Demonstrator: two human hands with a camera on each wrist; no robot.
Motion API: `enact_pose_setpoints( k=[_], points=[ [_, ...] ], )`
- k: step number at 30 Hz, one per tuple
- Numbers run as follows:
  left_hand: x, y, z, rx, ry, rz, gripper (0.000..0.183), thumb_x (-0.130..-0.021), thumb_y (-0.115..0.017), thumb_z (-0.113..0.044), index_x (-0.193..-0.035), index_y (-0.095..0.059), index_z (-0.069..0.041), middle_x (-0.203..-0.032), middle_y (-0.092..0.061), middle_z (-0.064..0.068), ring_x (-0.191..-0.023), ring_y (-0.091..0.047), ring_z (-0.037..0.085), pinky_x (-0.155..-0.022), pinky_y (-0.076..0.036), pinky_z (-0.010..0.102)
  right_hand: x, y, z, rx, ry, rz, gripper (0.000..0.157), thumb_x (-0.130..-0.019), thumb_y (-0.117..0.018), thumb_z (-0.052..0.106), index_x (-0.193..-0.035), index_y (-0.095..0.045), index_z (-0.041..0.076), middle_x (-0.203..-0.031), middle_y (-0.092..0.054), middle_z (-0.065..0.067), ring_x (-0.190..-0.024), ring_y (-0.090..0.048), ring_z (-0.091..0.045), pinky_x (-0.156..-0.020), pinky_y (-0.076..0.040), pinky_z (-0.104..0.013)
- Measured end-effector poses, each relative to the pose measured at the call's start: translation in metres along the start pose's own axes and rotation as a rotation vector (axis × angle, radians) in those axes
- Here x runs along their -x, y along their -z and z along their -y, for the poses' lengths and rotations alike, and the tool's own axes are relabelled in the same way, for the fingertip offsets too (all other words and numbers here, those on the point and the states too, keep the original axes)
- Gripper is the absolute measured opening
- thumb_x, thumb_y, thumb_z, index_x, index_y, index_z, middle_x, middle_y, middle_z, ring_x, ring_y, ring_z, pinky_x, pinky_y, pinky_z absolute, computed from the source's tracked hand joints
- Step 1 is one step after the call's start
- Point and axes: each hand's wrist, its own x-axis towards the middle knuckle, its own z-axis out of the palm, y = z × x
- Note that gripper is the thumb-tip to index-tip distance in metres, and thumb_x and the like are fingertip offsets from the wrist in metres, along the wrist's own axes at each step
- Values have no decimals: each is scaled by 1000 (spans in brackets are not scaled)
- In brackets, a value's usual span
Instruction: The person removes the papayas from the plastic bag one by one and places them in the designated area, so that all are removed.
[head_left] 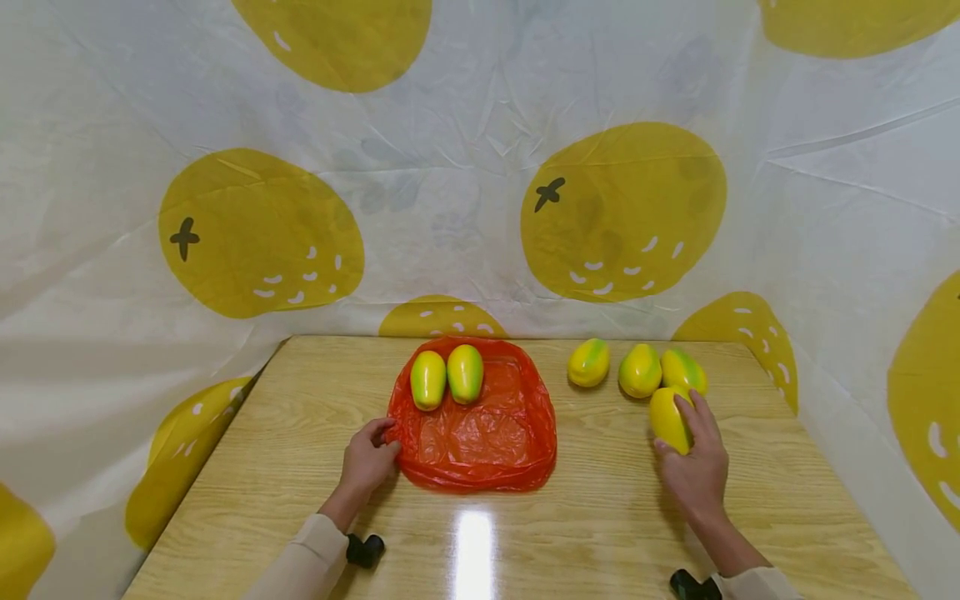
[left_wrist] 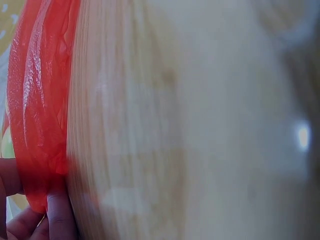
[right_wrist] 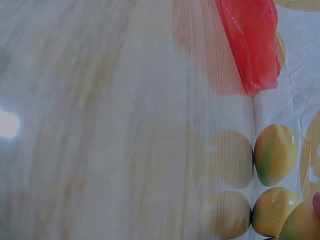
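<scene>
A red plastic bag [head_left: 480,454] lies spread open on the table, its rim rolled up around it. Two yellow-green mangoes [head_left: 428,380] sit side by side inside, at its back left. My left hand [head_left: 368,460] pinches the bag's left rim; in the left wrist view, fingers [left_wrist: 61,215] show on both sides of the red film [left_wrist: 42,100]. On the right, my right hand [head_left: 699,471] grips a yellow mango [head_left: 670,419], thumb on the near side and fingers over the far side. Only part of this held mango [right_wrist: 302,222] shows in the right wrist view.
Three more mangoes stand at the back right of the wooden table [head_left: 600,517]: one apart [head_left: 588,363], and a middle one [head_left: 640,371] against a third [head_left: 684,372]. A white cloth [head_left: 450,208] with printed yellow fruit hangs behind and along the sides.
</scene>
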Motion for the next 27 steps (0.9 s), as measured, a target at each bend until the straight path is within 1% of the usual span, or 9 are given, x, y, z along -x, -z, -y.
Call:
enact_pose_setpoints(
  k=[7, 14, 21, 27],
  points=[
    [1, 0, 0, -9, 5, 3, 45, -96, -62, -4, -141, -58, -3, -133, -62, 21, -113, -58, 30, -84, -56, 27, 1, 3, -1, 14, -12, 15, 68, -84, -66, -14, -149, -53, 1, -167, -38, -18, -155, -32, -44, -130, -20, -54],
    [0, 1, 0, -10, 4, -2, 45, -95, -62, -4, -140, -59, -3, -131, -63, 21, -112, -58, 30, -82, -55, 25, 1, 6, -6, 41, -20, 18, 68, -82, -67, -14, -148, -55, 1, -165, -39, -18, -154, -35, -44, -128, -23, -55],
    [-1, 1, 0, -6, 12, -3, 46, -95, -63, -4, -140, -59, -3, -131, -63, 21, -112, -58, 30, -81, -54, 24, 1, 8, -12, 46, -27, 29, 69, -81, -67, -16, -148, -54, -2, -165, -39, -22, -153, -34, -46, -126, -24, -61],
    [-1, 1, 0, -4, 7, -2, 45, -94, -63, -4, -139, -59, -2, -130, -63, 21, -110, -58, 29, -80, -54, 24, -1, 9, -14, 55, -24, 20, 70, -80, -68, -17, -148, -54, -2, -164, -40, -23, -152, -35, -48, -125, -25, -63]
  ],
)
